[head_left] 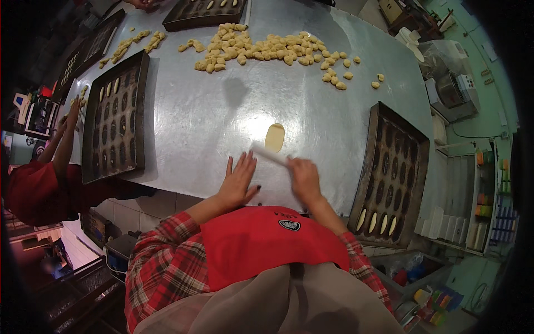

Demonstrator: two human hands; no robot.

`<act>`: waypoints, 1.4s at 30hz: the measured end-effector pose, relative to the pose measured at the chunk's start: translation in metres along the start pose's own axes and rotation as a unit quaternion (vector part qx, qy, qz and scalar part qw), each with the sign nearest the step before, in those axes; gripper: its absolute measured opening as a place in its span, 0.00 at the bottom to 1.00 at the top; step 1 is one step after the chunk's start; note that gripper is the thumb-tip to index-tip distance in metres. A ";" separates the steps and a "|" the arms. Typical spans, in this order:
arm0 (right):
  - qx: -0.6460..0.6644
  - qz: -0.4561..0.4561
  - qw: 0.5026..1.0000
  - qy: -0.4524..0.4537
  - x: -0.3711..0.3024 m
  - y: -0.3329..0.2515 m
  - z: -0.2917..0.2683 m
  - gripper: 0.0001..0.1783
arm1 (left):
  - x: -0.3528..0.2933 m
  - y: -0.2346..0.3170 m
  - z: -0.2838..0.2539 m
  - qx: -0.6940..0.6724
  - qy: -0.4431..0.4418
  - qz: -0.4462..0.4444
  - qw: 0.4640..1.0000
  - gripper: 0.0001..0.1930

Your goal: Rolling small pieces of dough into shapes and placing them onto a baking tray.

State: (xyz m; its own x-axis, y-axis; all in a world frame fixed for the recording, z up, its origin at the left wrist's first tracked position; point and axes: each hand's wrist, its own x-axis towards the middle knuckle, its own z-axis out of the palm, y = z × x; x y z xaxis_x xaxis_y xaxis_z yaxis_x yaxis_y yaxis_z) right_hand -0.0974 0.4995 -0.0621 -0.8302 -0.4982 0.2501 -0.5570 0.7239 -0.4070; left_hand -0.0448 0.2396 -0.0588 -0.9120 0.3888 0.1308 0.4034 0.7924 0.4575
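Note:
On the metal table [194, 128] a flat oval piece of dough [275, 135] lies in front of me. A pale rolling pin [270, 155], slightly blurred, slants across the dough's near end. My right hand [304, 177] is closed round the pin's right end. My left hand [238, 181] rests palm down on the table with its fingers spread, just nearer than the pin's left end. Whether those fingertips touch the pin I cannot tell. A heap of small dough balls [261, 47] covers the far part of the table, with a few loose ones to its right.
To my right lies a dark moulded tray [396, 172] with several dough rolls [384, 224] at its near end. Another tray [114, 119] on the left holds a few rolls at its far end. More trays [204, 12] stand farther back. At the left edge a co-worker's arms [64, 136] reach over the table.

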 end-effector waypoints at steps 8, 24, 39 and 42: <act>-0.027 -0.036 0.994 0.102 0.087 0.038 -0.005 0.22 | 0.126 -0.026 0.008 0.026 0.092 -0.005 0.995 0.33; -0.067 -0.029 0.997 0.026 0.068 -0.004 0.032 0.28 | 0.097 -0.009 0.018 0.018 0.059 -0.012 0.998 0.25; 0.002 0.004 0.998 -0.060 0.133 -0.031 0.035 0.25 | -0.042 -0.068 -0.027 0.023 0.244 -0.225 0.943 0.33; -0.099 -0.118 0.983 -0.096 0.094 -0.075 0.069 0.40 | -0.044 -0.064 -0.026 0.051 0.206 -0.243 0.947 0.32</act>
State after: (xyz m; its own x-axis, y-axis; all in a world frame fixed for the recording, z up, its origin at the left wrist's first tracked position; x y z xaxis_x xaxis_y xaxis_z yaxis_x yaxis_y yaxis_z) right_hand -0.1318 0.3650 -0.0689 -0.6688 -0.7302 0.1395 -0.7425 0.6467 -0.1747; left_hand -0.0326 0.1597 -0.0706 -0.9349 -0.2325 0.2683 -0.0847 0.8800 0.4674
